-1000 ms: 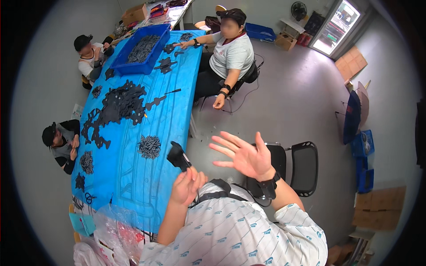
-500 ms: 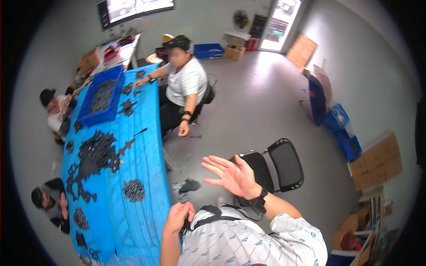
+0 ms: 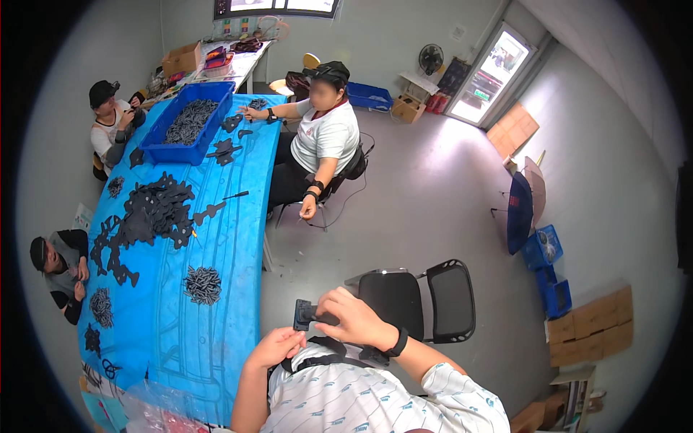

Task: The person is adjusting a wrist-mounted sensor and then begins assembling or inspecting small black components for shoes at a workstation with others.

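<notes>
I stand beside a long table under a blue cover (image 3: 224, 238). My right hand (image 3: 354, 321) is closed over a small black part (image 3: 303, 315) held in front of my chest. My left hand (image 3: 278, 346) sits just below and left of it, fingers curled near the same part; whether it grips it I cannot tell. A small heap of black parts (image 3: 203, 283) lies on the cover to my left, apart from both hands.
A black office chair (image 3: 426, 296) stands right in front of me. Three other people sit around the table; one sits on the right side (image 3: 325, 133). A blue bin (image 3: 189, 130) of dark parts and a large spread of black pieces (image 3: 148, 216) occupy the table. Blue crates (image 3: 545, 249) stand by the right wall.
My right hand, spread open in the air before, has come down and closed on the black part. The view swung as my head moved.
</notes>
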`<state>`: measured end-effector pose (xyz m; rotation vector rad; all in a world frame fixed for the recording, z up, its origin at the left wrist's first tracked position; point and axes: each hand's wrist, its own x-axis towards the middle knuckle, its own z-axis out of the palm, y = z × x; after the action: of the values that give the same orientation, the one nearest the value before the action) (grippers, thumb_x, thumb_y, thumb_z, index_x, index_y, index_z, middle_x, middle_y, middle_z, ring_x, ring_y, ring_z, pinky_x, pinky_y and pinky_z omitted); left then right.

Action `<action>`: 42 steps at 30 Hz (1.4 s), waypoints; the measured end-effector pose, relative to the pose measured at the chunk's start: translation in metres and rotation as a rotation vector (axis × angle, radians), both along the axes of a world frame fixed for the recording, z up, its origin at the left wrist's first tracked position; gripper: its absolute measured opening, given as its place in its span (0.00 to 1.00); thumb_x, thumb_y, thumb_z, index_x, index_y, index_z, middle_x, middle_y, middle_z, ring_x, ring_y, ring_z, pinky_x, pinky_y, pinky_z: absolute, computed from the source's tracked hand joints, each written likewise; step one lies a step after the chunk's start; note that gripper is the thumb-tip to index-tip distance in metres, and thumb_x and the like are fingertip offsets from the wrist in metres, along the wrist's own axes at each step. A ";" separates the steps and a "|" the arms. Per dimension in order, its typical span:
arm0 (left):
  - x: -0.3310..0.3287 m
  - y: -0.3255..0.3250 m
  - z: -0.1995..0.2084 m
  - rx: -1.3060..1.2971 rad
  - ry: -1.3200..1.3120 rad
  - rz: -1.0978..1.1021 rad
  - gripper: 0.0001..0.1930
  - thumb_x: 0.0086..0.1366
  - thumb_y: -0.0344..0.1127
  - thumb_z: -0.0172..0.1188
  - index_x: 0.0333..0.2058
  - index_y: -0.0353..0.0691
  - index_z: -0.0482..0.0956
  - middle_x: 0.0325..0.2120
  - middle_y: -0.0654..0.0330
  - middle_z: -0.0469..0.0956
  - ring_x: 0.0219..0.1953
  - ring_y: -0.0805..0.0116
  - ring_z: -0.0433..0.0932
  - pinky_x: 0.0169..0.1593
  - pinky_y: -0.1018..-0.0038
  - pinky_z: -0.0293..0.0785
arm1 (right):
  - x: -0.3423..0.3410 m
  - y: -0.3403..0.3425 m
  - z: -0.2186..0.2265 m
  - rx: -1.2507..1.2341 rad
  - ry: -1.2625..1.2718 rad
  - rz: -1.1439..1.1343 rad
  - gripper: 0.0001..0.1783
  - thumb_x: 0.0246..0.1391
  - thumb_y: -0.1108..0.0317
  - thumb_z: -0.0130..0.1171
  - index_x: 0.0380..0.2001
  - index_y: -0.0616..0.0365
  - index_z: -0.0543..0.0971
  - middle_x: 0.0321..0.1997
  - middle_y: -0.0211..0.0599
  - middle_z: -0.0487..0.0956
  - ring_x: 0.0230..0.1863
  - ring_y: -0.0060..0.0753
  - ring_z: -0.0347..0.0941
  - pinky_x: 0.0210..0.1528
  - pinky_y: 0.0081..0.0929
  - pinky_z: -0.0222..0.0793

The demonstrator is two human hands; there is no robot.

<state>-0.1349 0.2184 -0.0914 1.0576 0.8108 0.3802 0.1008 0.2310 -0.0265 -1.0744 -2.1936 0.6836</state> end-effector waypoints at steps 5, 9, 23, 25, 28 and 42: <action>0.004 -0.004 -0.007 0.065 0.066 0.106 0.14 0.70 0.38 0.50 0.27 0.37 0.75 0.13 0.70 0.66 0.16 0.82 0.61 0.22 0.82 0.57 | -0.009 0.004 -0.002 -0.028 -0.099 -0.115 0.11 0.46 0.65 0.66 0.29 0.58 0.77 0.32 0.34 0.74 0.37 0.39 0.68 0.37 0.33 0.68; 0.004 -0.002 -0.002 0.159 0.252 0.146 0.14 0.69 0.39 0.51 0.27 0.36 0.76 0.13 0.69 0.68 0.17 0.82 0.63 0.23 0.81 0.59 | -0.009 0.007 -0.008 -0.091 -0.176 -0.108 0.10 0.45 0.65 0.65 0.28 0.60 0.77 0.29 0.36 0.74 0.37 0.40 0.68 0.37 0.33 0.68; -0.008 -0.034 0.089 0.419 -0.056 0.868 0.12 0.61 0.33 0.61 0.39 0.35 0.70 0.23 0.60 0.72 0.24 0.74 0.71 0.28 0.78 0.65 | -0.019 0.002 -0.014 0.105 -0.009 -0.165 0.07 0.49 0.71 0.61 0.31 0.58 0.74 0.26 0.38 0.74 0.29 0.43 0.72 0.29 0.36 0.69; -0.001 -0.052 0.129 0.731 -0.536 0.913 0.13 0.58 0.29 0.63 0.39 0.36 0.70 0.20 0.61 0.71 0.20 0.71 0.71 0.25 0.78 0.64 | -0.020 0.003 -0.014 0.117 0.012 -0.192 0.07 0.48 0.74 0.60 0.32 0.59 0.74 0.29 0.39 0.75 0.31 0.44 0.72 0.31 0.35 0.69; 0.000 -0.041 0.193 1.091 -0.703 0.221 0.28 0.45 0.28 0.74 0.46 0.33 0.71 0.14 0.68 0.71 0.13 0.73 0.68 0.18 0.78 0.60 | -0.010 0.007 -0.004 0.221 0.155 -0.174 0.15 0.39 0.85 0.57 0.34 0.61 0.74 0.33 0.44 0.75 0.33 0.46 0.73 0.34 0.33 0.70; 0.043 0.010 0.074 1.126 0.257 0.315 0.22 0.45 0.27 0.63 0.43 0.37 0.76 0.44 0.55 0.74 0.48 0.56 0.74 0.51 0.67 0.71 | -0.012 -0.009 0.015 0.422 0.205 -0.119 0.19 0.31 0.81 0.65 0.33 0.60 0.76 0.32 0.38 0.77 0.34 0.42 0.73 0.35 0.32 0.69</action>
<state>-0.0914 0.2282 -0.0178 2.0540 1.0085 1.0533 0.0891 0.2224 -0.0113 -0.8640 -1.9610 0.2464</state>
